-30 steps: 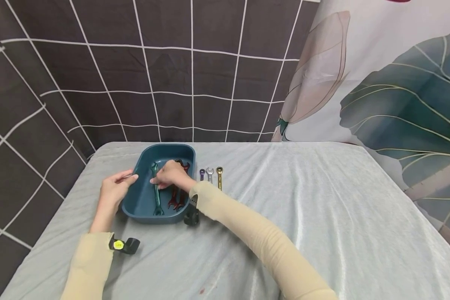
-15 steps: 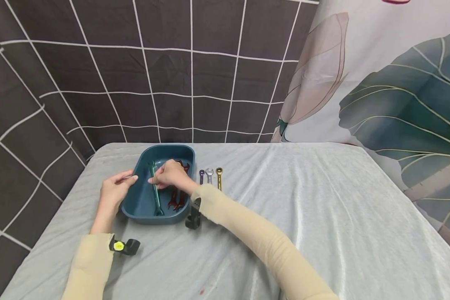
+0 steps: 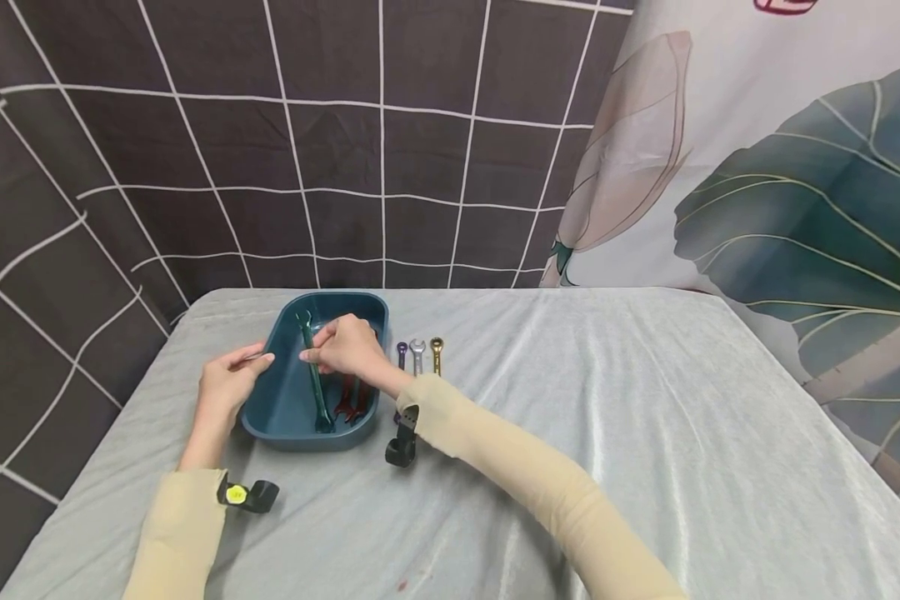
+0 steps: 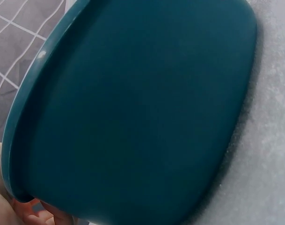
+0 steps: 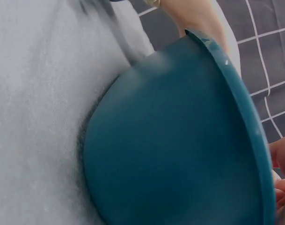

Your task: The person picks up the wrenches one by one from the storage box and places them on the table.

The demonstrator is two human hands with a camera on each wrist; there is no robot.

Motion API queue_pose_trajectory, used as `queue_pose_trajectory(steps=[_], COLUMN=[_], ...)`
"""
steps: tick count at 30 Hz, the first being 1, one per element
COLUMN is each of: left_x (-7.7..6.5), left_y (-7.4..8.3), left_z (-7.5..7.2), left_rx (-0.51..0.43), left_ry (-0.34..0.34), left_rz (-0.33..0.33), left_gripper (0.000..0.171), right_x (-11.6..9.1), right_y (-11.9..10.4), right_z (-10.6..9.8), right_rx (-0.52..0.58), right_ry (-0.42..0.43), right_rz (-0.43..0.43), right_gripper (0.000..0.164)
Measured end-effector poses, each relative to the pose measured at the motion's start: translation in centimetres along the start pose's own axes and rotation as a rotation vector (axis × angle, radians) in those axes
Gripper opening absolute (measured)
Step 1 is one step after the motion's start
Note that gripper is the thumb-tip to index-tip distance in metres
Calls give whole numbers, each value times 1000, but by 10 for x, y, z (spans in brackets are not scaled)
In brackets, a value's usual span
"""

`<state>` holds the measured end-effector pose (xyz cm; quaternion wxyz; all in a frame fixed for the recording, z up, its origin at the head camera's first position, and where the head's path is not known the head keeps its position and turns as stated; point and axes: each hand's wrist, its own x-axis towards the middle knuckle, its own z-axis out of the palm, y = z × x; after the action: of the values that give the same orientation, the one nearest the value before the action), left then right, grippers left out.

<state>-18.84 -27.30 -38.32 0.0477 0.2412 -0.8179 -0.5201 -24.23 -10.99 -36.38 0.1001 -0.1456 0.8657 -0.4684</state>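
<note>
In the head view a blue plastic bin (image 3: 273, 412) stands at the table's back left. My right hand (image 3: 351, 343) reaches in over its right wall and pinches a green open-ended wrench (image 3: 317, 396) between thumb and fingers. The wrench slants, its upper end raised toward the back. Dark red wrenches (image 3: 345, 407) lie along the bin's right side, partly hidden under my right hand and wrist. At the left rim, my left hand (image 3: 225, 385) grips the bin between thumb and fingers. In the left wrist view the bin's outer wall (image 4: 133, 112) fills most of the picture.
To the right of the bin lie a purple wrench (image 3: 402, 350), a silver wrench (image 3: 417, 348) and a gold wrench (image 3: 437, 354), side by side and partly covered by my right forearm. A light grey cloth (image 3: 570, 367) covers the table. A dark gridded curtain (image 3: 420, 150) hangs behind.
The green wrench has lifted off the bin's floor, its far end rising most. My right hand and forearm have shifted slightly right and up with it. The left hand stays on the rim.
</note>
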Motion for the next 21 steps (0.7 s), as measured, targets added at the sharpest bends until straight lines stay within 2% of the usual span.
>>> queue_pose_trajectory(steps=[8,12,21], left_x=[0,0,-2], left_y=[0,0,1], left_z=[-2,-3,-1], left_rx=[28,25,-9], left_ry=[11,12,-6], left_rz=[-1,-5,-10], left_gripper=[46,46,47], right_x=[-8,-10,-16], right_y=[-2,-3,-3], right_z=[-8,-11,-21], right_rx=[25,1,-11], right_ry=[13,13,1], right_rz=[-85,-134,-154], right_gripper=[17,18,18])
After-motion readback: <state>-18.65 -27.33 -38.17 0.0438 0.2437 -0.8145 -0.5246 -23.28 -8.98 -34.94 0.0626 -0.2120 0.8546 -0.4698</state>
